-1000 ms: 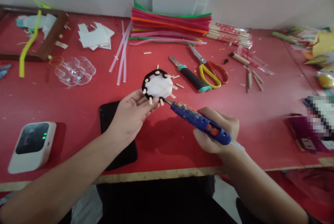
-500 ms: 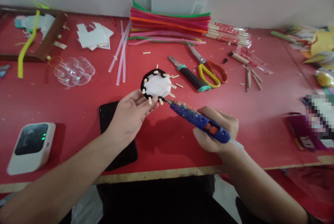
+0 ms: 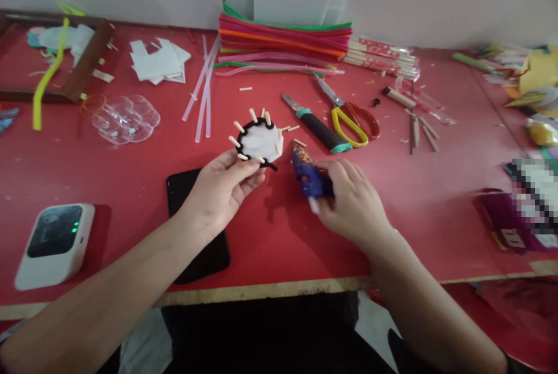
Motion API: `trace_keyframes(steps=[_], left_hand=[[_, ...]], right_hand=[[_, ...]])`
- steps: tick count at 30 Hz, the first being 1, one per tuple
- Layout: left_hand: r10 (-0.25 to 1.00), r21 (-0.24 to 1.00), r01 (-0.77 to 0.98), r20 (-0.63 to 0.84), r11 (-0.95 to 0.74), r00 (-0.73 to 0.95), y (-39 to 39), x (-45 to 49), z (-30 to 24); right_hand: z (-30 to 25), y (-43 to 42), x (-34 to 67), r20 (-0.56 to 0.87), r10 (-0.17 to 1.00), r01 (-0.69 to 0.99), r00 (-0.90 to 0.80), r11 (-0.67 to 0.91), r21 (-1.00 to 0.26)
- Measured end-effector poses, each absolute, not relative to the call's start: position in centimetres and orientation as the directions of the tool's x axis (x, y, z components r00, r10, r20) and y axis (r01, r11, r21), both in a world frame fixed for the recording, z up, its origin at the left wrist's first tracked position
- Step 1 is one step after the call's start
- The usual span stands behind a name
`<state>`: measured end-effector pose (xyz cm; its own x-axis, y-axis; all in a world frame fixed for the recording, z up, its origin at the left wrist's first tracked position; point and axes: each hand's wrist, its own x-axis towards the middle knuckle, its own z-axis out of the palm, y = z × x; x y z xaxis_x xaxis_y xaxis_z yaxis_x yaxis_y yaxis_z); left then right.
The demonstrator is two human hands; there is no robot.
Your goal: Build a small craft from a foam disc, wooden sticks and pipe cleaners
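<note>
My left hand point(image 3: 222, 185) pinches the near edge of a small white disc point(image 3: 259, 141) rimmed in black, with several short wooden pegs sticking out around it. The disc is tilted up off the red table point(image 3: 131, 199). My right hand point(image 3: 349, 199) is closed on a blue glue gun point(image 3: 307, 173), which stands just right of the disc with its nozzle pointing away from me. A few loose wooden pegs point(image 3: 294, 128) lie beside the disc.
A black phone point(image 3: 192, 240) lies under my left wrist, a white device point(image 3: 54, 243) at the near left. Behind are a utility knife point(image 3: 316, 124), scissors point(image 3: 349, 115), clear straws point(image 3: 203, 95), a stack of coloured foam sheets point(image 3: 283, 36), chopsticks point(image 3: 383, 57) and a clear plastic dish point(image 3: 126, 118).
My right hand has swung the glue gun from lying pointed at the disc's near edge to standing beside it. My left hand has turned and tilted the disc.
</note>
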<state>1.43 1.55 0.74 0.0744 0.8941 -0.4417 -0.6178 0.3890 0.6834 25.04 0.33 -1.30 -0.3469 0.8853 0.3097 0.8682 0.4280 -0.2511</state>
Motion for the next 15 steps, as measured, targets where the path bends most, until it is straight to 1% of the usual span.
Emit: trace_keyframes(steps=[2,3,5,7,8,11,15], left_hand=[[0.884,0.669,-0.620,-0.460,0.411,0.090,1.5,1.4,0.8],[0.881,0.667,-0.617,-0.463,0.418,0.097,1.5,1.4,0.8],[0.872,0.663,-0.604,-0.474,0.442,0.118,1.5,1.4,0.7],[0.852,0.646,-0.586,-0.498,0.489,0.162,1.4,1.5,0.7],[0.837,0.632,-0.576,-0.512,0.519,0.192,1.3,1.5,0.7],[0.790,0.584,-0.545,-0.538,0.602,0.295,1.1,1.8,0.5],[0.730,0.545,-0.489,-0.558,0.681,0.395,0.6,2.1,0.4]], right_hand=[[-1.3,0.3,25.0,0.304,0.874,0.858,-0.380,0.455,-0.236],[-1.3,0.3,24.9,0.331,0.860,0.844,-0.387,0.476,-0.249],[-1.0,0.1,24.6,0.454,0.818,0.808,-0.353,0.511,-0.293],[-0.7,0.0,24.0,0.587,0.746,0.752,-0.316,0.574,-0.324],[-0.6,-0.1,23.7,0.630,0.708,0.720,-0.320,0.614,-0.324],[-0.6,-0.3,22.9,0.678,0.628,0.650,-0.382,0.704,-0.286],[-0.8,-0.4,22.7,0.710,0.563,0.617,-0.422,0.753,-0.231]])
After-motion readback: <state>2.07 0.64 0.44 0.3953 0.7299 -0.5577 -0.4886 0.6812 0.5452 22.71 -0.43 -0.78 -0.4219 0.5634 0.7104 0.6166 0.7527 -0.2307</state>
